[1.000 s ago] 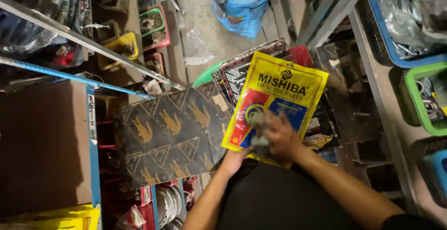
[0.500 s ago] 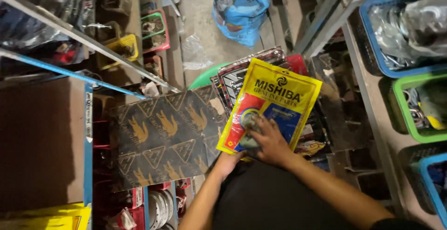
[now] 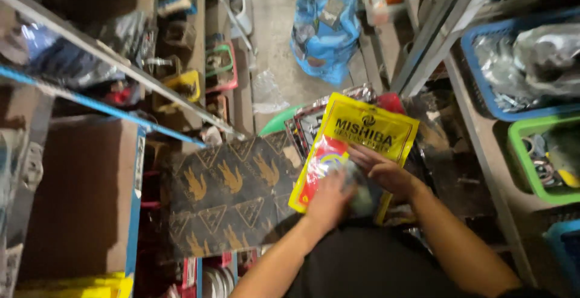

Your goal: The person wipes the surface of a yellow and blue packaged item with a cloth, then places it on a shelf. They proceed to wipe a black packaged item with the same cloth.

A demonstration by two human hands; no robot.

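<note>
A: Yellow packet (image 3: 356, 147): glossy plastic film, smooth. Patterned box (image 3: 229, 192): matt cardboard, printed.
B: Green basket (image 3: 531, 171): smooth moulded plastic. Blue bag (image 3: 326, 38): thin crinkled plastic. Floor (image 3: 275, 26): rough concrete

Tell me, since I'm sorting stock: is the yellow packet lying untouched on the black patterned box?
No: both hands, left hand and right hand, grip the yellow packet beside the patterned box.

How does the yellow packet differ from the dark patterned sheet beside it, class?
The yellow packet is bright and glossy; the patterned sheet is dark with gold motifs. The packet is smaller than the sheet. Both hands, left and right, rest on the packet, while the sheet lies untouched. Both are flat and tilted the same way.
</note>
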